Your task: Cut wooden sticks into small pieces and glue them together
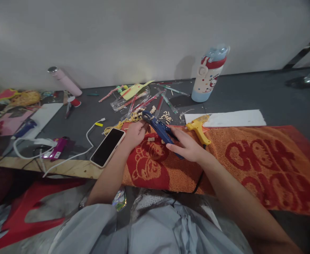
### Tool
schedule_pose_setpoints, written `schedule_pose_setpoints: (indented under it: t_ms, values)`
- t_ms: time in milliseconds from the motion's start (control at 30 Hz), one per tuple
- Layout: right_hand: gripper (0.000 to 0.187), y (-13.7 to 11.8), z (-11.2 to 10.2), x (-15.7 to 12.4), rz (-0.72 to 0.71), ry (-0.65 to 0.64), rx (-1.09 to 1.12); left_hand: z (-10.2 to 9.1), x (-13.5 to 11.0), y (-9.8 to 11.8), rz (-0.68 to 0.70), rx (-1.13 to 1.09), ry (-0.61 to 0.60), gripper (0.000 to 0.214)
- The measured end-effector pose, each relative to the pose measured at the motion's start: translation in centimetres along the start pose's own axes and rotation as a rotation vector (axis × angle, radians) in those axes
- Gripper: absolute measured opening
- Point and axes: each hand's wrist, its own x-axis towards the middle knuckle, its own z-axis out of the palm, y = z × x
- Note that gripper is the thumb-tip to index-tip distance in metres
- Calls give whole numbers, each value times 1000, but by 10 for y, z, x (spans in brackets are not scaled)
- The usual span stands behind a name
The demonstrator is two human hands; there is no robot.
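Note:
My right hand [187,145] grips the handles of a pair of blue cutters [158,128], whose head points away to the left. At that head my left hand [136,133] has its fingers pinched together, and whatever they hold is hidden. Beneath the cutters, several short wooden pieces [151,139] lie on an orange and red towel [148,169]. More small cut pieces [166,117] are scattered on the dark table just beyond. A yellow glue gun [198,127] rests to the right of my right hand.
A phone [107,147] lies left of my left forearm, near yellow cord [117,125] and a white cable [87,141]. Pens and plastic sleeves [144,102] spread behind. A tall bottle [209,77], a white board [229,118] and a pink flask [66,82] are further back.

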Motion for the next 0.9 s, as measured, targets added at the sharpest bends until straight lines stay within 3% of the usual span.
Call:
schedule_pose_setpoints:
  t_ms: [367, 667, 767, 900]
  values:
    - [58, 8, 6, 1, 101, -6, 55, 2, -2, -4, 11, 123, 74, 21]
    - [48, 8, 4, 3, 140, -23, 213, 5, -5, -20, 235, 397, 181, 28]
    - [45, 9, 5, 3, 185, -37, 307, 2, -5, -19, 320, 439, 168, 25]
    - [42, 6, 4, 3, 260, -71, 408, -1, -5, -18, 324, 473, 112, 24]
